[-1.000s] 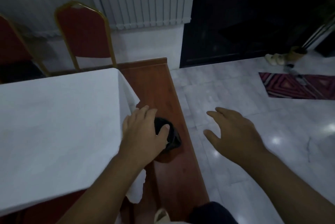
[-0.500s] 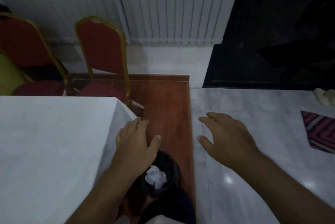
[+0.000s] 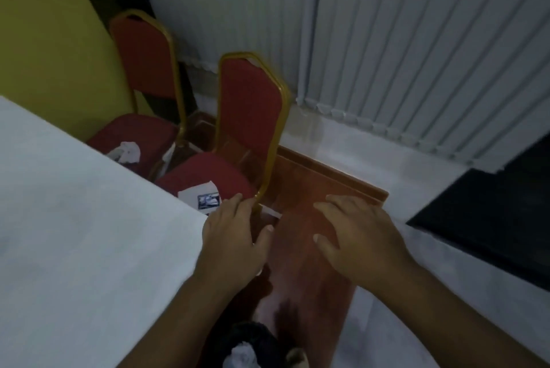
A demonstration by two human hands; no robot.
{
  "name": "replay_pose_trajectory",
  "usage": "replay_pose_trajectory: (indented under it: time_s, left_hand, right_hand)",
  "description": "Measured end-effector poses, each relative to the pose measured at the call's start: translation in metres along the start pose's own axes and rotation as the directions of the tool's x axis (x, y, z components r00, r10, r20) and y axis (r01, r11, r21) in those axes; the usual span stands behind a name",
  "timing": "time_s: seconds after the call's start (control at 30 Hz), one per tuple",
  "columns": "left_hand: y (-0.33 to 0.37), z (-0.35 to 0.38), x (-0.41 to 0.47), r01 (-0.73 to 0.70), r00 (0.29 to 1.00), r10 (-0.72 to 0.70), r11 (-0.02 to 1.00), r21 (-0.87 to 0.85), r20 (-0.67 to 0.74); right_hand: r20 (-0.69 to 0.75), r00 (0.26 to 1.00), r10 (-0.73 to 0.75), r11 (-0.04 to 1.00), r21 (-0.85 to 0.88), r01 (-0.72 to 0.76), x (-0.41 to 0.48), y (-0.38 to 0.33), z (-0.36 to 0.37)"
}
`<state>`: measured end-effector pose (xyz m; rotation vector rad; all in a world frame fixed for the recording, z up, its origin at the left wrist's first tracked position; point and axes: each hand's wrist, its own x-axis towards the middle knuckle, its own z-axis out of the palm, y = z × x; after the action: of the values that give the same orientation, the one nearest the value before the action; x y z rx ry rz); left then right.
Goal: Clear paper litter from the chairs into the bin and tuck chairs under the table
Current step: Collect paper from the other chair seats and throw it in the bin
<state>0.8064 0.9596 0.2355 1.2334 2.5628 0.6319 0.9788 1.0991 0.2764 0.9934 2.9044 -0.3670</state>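
Two red chairs with gold frames stand at the far side of the white-clothed table. On the seat of the near chair lies a flat white paper with a blue print. The far chair carries a crumpled white paper on its seat. My left hand hovers by the near chair's gold frame at the table corner, fingers apart and empty. To its right, above the wooden floor strip, my right hand is spread and holds nothing. The black bin, with white paper in it, sits at the bottom edge.
Vertical blinds hang along the back wall over a pale floor. A yellow wall rises at the left. A dark doorway area is at the right. A red-brown wooden floor strip runs under my hands.
The view has swung left and forward, bringing the chairs and their papers closer. My left hand let go of the bin and moved toward the near chair; the bin dropped to the bottom edge.
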Motion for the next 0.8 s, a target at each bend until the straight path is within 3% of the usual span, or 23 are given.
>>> replay_pose_trajectory:
  time_s: [0.27, 0.5, 0.8]
  left_hand:
    - [-0.008, -0.015, 0.105, 0.258, 0.947, -0.249, 0.966, 0.016, -0.205]
    - [-0.004, -0.02, 0.179, 0.522, 0.772, -0.509, 0.849, -0.076, -0.381]
    - [-0.037, -0.044, 0.26, 0.628, 0.65, -0.582, 0.774, -0.086, -0.489]
  right_hand:
    - [0.054, 0.944, -0.326, 0.945, 0.024, 0.325, 0.187, 0.004, -0.024]
    - [0.125, 0.796, -0.592, 0.803, -0.003, 0.597, 0.33, -0.006, -0.047]
    - [0.142, 0.67, -0.729, 0.672, -0.038, 0.74, 0.457, -0.063, -0.042]
